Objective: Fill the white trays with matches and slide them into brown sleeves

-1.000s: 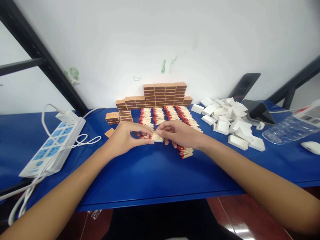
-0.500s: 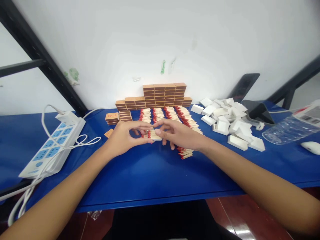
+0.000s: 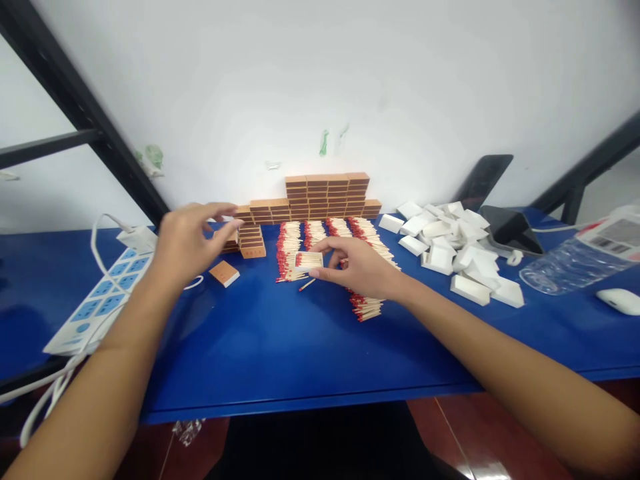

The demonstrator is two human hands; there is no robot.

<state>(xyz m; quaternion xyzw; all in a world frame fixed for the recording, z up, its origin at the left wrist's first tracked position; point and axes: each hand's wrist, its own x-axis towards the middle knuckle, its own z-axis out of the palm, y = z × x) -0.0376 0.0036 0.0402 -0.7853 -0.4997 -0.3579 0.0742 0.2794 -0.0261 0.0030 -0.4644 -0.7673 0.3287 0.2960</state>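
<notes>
My right hand [image 3: 353, 267] grips a white matchbox tray [image 3: 308, 268] by its right end, thumb in front and fingers behind. Red-headed matches [image 3: 306, 260] lie inside the tray. My left hand [image 3: 193, 240] hovers at the left stack of matchboxes [image 3: 251, 241], thumb and fingers curved with a gap between them; it partly covers the stack's left side. In front of that stack a single orange matchbox [image 3: 225, 273] rests on the table. Rows of loose matches [image 3: 289, 243] lie behind the tray, and one match [image 3: 307, 285] sits apart just below it.
More matchboxes [image 3: 327, 193] are piled against the wall. At the right are a heap of white trays [image 3: 450, 237], a phone on a stand [image 3: 510, 230], a plastic bottle [image 3: 575, 257] and a white mouse-like object [image 3: 619, 301]. A power strip [image 3: 100, 300] with cables lies left.
My left hand has left the tray and moved left to the matchbox stack. My right hand still holds the tray. A single match now shows on the table below it.
</notes>
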